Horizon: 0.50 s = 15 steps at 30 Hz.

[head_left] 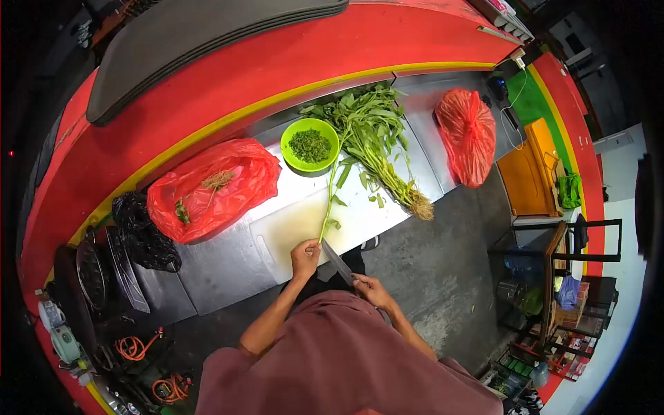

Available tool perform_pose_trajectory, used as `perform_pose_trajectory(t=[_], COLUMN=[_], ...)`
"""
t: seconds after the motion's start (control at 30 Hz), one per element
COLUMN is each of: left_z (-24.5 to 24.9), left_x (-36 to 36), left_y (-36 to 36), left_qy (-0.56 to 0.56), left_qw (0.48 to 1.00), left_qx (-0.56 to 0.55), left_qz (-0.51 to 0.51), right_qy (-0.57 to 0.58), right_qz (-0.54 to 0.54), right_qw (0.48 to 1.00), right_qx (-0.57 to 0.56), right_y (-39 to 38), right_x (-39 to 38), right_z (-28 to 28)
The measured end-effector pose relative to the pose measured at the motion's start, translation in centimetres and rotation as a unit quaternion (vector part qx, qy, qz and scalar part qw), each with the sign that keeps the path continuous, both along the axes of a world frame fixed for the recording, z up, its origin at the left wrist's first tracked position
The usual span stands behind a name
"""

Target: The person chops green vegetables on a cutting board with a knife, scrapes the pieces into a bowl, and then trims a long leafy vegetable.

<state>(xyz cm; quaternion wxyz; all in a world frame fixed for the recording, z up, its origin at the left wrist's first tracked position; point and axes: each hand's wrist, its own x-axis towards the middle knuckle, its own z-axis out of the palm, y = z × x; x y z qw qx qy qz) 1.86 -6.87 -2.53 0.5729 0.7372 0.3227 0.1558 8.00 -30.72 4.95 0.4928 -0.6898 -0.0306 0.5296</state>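
Note:
My left hand (305, 259) pinches the lower end of a long green leafy stem (327, 214) at the near edge of a white cutting board (287, 225). My right hand (372, 292) is wrapped round the handle of a knife (337, 263). The blade points up and left, its tip close to the stem beside my left fingers; whether it touches cannot be made out. Farther back, a lime-green bowl (290, 160) holds chopped greens (309, 146). To its right lies a large bunch of leafy greens (370, 138) with roots toward me.
An open red plastic bag (169, 207) with root trimmings and a black plastic bag (142, 235) lie left on the metal counter (225, 266). At the right end sits a tied red bag (467, 138). A red ledge with stacked dark boards (207, 38) borders the back.

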Motion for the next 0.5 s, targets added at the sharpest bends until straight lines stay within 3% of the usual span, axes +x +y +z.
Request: perform_pose_trajectory(t=[0.4, 0.5], left_z=[-0.6, -0.2], left_x=[0.6, 0.4], left_y=[1.1, 1.4], left_qy=[0.047, 0.048], left_qw=[0.983, 0.989], left_qx=[-0.175, -0.135], left_qz=[0.037, 0.031], right_qy=[-0.026, 0.03], right_qz=[0.01, -0.017], right_qw=[0.999, 0.999], right_qx=[0.017, 0.033], right_y=[-1.4, -1.5], right_x=[0.6, 0.8], right_z=[-1.3, -0.9])
